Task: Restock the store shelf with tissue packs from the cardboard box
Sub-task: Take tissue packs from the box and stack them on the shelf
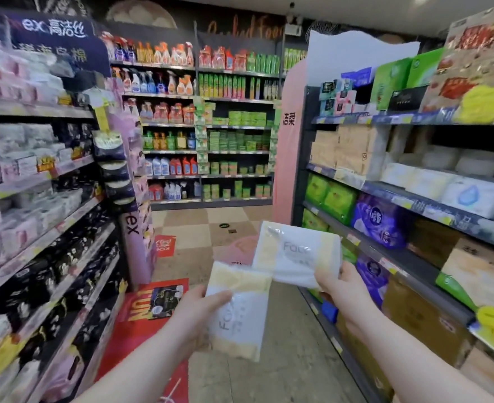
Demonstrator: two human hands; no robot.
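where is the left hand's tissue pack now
Head view, low centre: the left hand holds the tissue pack over the aisle floor, below-left of the right hand's pack.

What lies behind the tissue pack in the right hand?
Behind the tissue pack in the right hand: tiled floor and a pink floor sticker, partly covered. The hand's fingers behind it are hidden.

Shop aisle, stocked shelves [408,196]
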